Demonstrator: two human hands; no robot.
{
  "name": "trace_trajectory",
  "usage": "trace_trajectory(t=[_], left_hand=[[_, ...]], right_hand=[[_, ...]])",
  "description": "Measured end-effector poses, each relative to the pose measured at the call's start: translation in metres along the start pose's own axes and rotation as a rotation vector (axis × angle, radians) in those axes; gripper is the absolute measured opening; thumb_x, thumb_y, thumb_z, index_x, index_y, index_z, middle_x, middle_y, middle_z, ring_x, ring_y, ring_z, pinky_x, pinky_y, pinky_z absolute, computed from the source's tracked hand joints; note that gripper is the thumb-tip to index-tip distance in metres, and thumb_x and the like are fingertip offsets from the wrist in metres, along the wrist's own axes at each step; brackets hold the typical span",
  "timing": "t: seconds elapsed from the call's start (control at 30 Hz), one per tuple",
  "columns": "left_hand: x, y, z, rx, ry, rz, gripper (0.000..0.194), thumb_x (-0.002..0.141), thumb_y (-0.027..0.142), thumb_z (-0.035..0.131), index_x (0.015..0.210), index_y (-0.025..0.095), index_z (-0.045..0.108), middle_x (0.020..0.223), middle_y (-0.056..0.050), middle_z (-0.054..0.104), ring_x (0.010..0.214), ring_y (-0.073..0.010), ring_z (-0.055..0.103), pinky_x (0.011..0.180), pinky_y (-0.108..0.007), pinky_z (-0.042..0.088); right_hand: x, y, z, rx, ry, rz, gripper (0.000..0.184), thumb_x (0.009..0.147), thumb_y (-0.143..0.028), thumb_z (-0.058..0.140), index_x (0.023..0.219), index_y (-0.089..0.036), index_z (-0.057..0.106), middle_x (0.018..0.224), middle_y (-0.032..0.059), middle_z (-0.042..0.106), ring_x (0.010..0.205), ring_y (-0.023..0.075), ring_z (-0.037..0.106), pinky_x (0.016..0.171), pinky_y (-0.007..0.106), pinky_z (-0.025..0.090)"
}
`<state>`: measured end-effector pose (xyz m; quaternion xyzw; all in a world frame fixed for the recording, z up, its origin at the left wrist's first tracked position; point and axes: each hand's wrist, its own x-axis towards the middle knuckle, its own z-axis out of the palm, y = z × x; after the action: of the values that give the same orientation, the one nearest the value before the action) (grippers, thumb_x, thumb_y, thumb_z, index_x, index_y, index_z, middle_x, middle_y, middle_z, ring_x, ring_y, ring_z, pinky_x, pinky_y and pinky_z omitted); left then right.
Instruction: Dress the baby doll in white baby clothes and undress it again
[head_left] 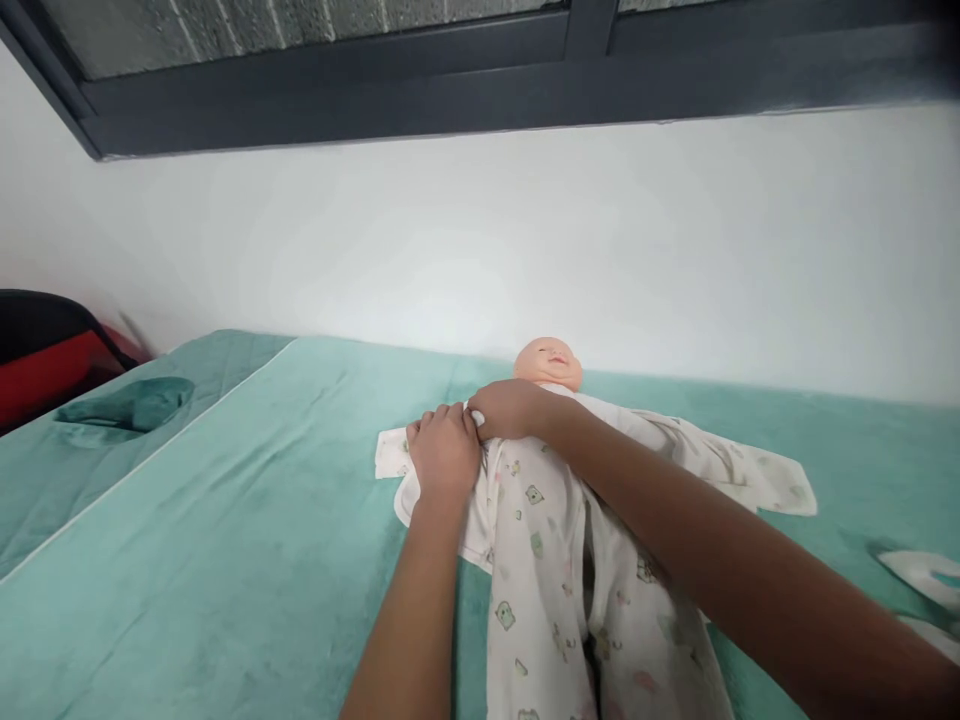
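Observation:
A baby doll [548, 361] lies on its back on the teal bed cover, its head toward the wall. It wears white printed baby pants [536, 560], and a white baby shirt [727, 470] is spread under and around its upper body. My left hand [446, 450] is closed over the shirt's left-side sleeve [391, 454], fingers bent on the cloth. Touching it, my right hand [514, 408] reaches across the doll's chest and pinches white cloth by the same sleeve. The doll's arm on that side is hidden under my hands.
The teal bed cover [225, 520] has a face hole [126, 405] at the left. A red and black bag [52, 350] stands at the far left. White items, one a curved piece [922, 578], lie at the right edge. A white wall [375, 240] rises behind the bed.

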<state>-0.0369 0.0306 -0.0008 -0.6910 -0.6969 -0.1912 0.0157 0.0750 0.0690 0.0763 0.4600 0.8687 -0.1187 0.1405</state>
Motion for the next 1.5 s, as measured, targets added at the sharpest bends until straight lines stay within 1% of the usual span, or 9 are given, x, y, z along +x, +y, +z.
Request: trace_trajectory(t=[0.17, 0.37, 0.67, 0.93, 1.07, 1.17, 1.27, 1.4, 1.5], left_hand=[[-0.002, -0.001, -0.004, -0.069, 0.011, -0.019, 0.038, 0.1, 0.029, 0.027, 0.098, 0.023, 0.065, 0.099, -0.005, 0.071, 0.098, -0.0238, 0.061, 0.087, -0.038, 0.035], [-0.004, -0.001, -0.013, -0.247, -0.014, -0.048, 0.038, 0.1, 0.033, 0.029, 0.099, 0.024, 0.067, 0.1, -0.005, 0.072, 0.096, -0.0237, 0.062, 0.085, -0.037, 0.039], [-0.007, -0.008, -0.013, -0.595, -0.052, -0.215, 0.036, 0.097, 0.035, 0.037, 0.107, 0.025, 0.069, 0.114, -0.004, 0.072, 0.106, -0.0252, 0.063, 0.091, -0.039, 0.046], [-0.01, -0.01, -0.003, -0.43, -0.047, -0.24, 0.038, 0.092, 0.018, 0.038, 0.119, 0.024, 0.063, 0.122, -0.007, 0.068, 0.112, -0.0285, 0.062, 0.096, -0.046, 0.047], [-0.014, -0.009, -0.003, -0.32, 0.172, -0.119, 0.059, 0.085, 0.012, 0.047, 0.143, 0.017, 0.041, 0.134, -0.015, 0.057, 0.124, -0.0308, 0.053, 0.098, -0.048, 0.047], [-0.022, -0.003, -0.008, -0.165, 0.343, 0.137, 0.067, 0.085, 0.015, 0.054, 0.148, 0.019, 0.031, 0.144, -0.016, 0.047, 0.134, -0.0314, 0.043, 0.111, -0.054, 0.033], [-0.028, 0.004, -0.008, -0.052, 0.252, 0.32, 0.057, 0.091, 0.02, 0.051, 0.145, 0.024, 0.035, 0.137, -0.012, 0.054, 0.128, -0.0295, 0.047, 0.116, -0.061, 0.017], [-0.022, 0.005, -0.004, -0.014, 0.03, 0.25, 0.047, 0.09, 0.019, 0.05, 0.136, 0.023, 0.044, 0.115, -0.008, 0.064, 0.11, -0.0268, 0.055, 0.111, -0.051, 0.029], [-0.012, 0.0, -0.003, 0.03, -0.022, 0.214, 0.04, 0.088, 0.019, 0.05, 0.128, 0.023, 0.051, 0.113, -0.008, 0.063, 0.109, -0.028, 0.054, 0.105, -0.047, 0.035]], right_hand=[[-0.009, 0.006, 0.01, 0.096, 0.143, 0.017, 0.026, 0.087, -0.036, 0.053, 0.102, -0.023, 0.069, 0.098, 0.0057, 0.071, 0.088, 0.0219, 0.064, 0.063, 0.028, 0.039], [-0.025, 0.02, 0.01, 0.229, 0.176, 0.027, 0.035, 0.085, -0.043, 0.055, 0.117, -0.033, 0.066, 0.11, 0.0026, 0.068, 0.101, 0.0245, 0.06, 0.07, 0.03, 0.04], [-0.075, 0.054, -0.007, 0.279, 0.242, 0.12, 0.021, 0.087, -0.038, 0.051, 0.088, -0.028, 0.069, 0.099, 0.001, 0.069, 0.084, 0.0195, 0.061, 0.068, 0.03, 0.039], [-0.091, 0.063, -0.011, 0.277, 0.26, 0.148, 0.021, 0.087, -0.037, 0.05, 0.092, -0.03, 0.07, 0.1, -0.0002, 0.069, 0.085, 0.0198, 0.062, 0.068, 0.031, 0.039], [-0.09, 0.058, -0.014, 0.251, 0.279, 0.155, 0.021, 0.09, -0.038, 0.049, 0.094, -0.03, 0.068, 0.099, -0.0006, 0.068, 0.083, 0.0185, 0.06, 0.067, 0.03, 0.038], [-0.079, 0.046, -0.007, 0.139, 0.31, 0.09, 0.019, 0.092, -0.034, 0.051, 0.102, -0.027, 0.066, 0.101, 0.0025, 0.066, 0.085, 0.0191, 0.06, 0.07, 0.031, 0.039], [-0.062, 0.03, 0.003, 0.016, 0.353, -0.044, 0.023, 0.092, -0.027, 0.051, 0.112, -0.022, 0.062, 0.101, 0.0058, 0.065, 0.089, 0.0216, 0.06, 0.072, 0.032, 0.039], [-0.049, 0.02, 0.012, 0.04, 0.294, -0.11, 0.027, 0.093, -0.02, 0.047, 0.116, -0.019, 0.062, 0.105, 0.0076, 0.067, 0.096, 0.0229, 0.061, 0.075, 0.031, 0.042], [-0.049, 0.024, 0.013, 0.138, 0.308, -0.089, 0.029, 0.096, -0.022, 0.044, 0.118, -0.022, 0.063, 0.113, 0.0063, 0.067, 0.102, 0.0218, 0.061, 0.082, 0.031, 0.043]])
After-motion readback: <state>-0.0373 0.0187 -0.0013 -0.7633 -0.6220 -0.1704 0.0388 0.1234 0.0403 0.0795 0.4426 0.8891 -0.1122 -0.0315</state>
